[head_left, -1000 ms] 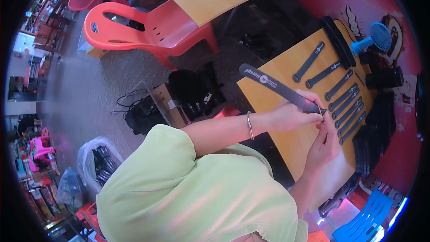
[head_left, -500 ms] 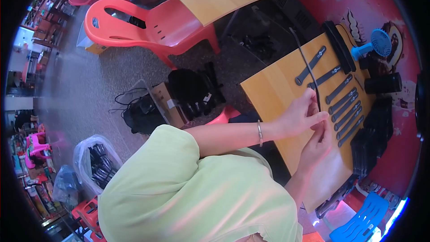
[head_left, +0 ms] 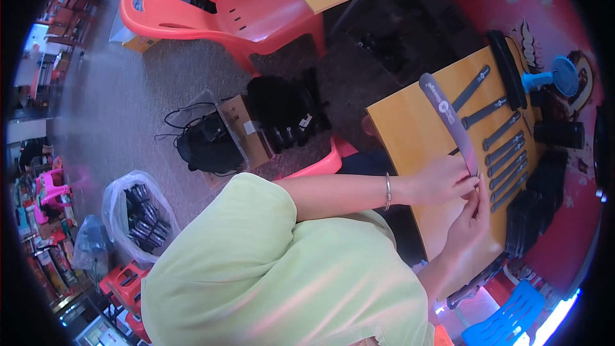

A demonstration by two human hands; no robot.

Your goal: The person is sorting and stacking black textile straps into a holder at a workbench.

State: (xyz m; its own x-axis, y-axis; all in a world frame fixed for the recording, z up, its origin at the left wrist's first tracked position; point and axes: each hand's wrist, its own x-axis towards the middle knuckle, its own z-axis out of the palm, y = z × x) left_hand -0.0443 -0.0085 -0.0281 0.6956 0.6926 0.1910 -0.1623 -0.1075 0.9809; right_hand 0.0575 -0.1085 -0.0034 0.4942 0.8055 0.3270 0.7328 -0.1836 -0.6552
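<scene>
A long dark grey strap (head_left: pixel 448 118) with a round white mark sticks up and away from my hands over the yellow wooden table (head_left: pixel 403 128). My left hand (head_left: pixel 443 179) and my right hand (head_left: pixel 473 214) both pinch its near end, fingertips touching. Just right of my hands, several similar dark straps (head_left: pixel 506 154) lie in a row on the table. A green-sleeved shoulder fills the lower middle.
Black stacked parts (head_left: pixel 538 205) line the table's right side, with a blue hand fan (head_left: pixel 554 77) and a black box (head_left: pixel 559 133) beyond. Red plastic chair (head_left: pixel 218 13), black bag (head_left: pixel 285 112), cardboard box (head_left: pixel 246 129) and a bag of dark parts (head_left: pixel 138 214) stand on the floor at left.
The strap was swung edge-on half a second ago; now it shows its flat face again, pointing up-left. Both hands stay pinched on its near end.
</scene>
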